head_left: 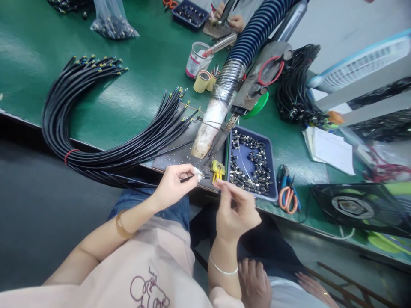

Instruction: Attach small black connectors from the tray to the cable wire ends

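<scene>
My left hand [179, 184] is closed in a pinch around a black cable, with a small dark and metallic tip sticking out past the fingertips to the right. Thumb and forefinger of my right hand [236, 208] are pressed together at a small yellow piece [218, 170] by the table edge; whether they grip it or something smaller is hidden. A bundle of black cables [105, 159] with stripped coloured wire ends, tied with a red band, lies to the left. Right of the yellow piece is a blue tray [273, 171] holding black connectors.
A ribbed extraction hose [234, 68] and a metal arm slope down just above the hands. Orange-handled pliers [288, 200] lie right of the tray. A plastic tub [193, 64] stands behind. Another person's hands [236, 22] work at the far side; someone sits at my right.
</scene>
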{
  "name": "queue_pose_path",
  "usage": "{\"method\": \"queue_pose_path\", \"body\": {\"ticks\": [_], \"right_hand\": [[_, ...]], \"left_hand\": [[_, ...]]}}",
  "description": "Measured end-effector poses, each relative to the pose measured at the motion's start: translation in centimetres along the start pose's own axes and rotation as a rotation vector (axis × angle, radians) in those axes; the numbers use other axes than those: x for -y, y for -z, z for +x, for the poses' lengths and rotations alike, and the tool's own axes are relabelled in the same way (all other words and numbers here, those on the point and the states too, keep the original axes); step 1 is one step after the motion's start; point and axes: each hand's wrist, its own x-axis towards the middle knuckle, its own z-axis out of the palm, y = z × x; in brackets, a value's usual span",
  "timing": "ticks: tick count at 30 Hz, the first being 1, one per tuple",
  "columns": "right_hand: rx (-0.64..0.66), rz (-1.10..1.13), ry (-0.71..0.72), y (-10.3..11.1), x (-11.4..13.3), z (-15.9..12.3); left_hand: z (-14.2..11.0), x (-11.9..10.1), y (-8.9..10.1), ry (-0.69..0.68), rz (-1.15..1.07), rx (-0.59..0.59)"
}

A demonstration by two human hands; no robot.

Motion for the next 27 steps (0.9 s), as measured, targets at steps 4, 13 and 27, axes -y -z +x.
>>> {"method": "queue_pose_path", "body": {"ticks": [4,13,27], "right_hand": [[0.135,-0.024,0.162,-1.0,-0.3,0.1],[0.124,0.054,0.057,-2.0,-0.5,1.0],[0.110,0.010,0.162,-1.9,-0.1,2.0]], "left_hand": [[0.4,-0.2,-0.1,0.003,-0.007,-0.012],[1.4,-0.2,-0.2,0.029,-0.058,-0.064],[1.6,-1.2,-0.1,0.028,-0.086,-0.027]]}}
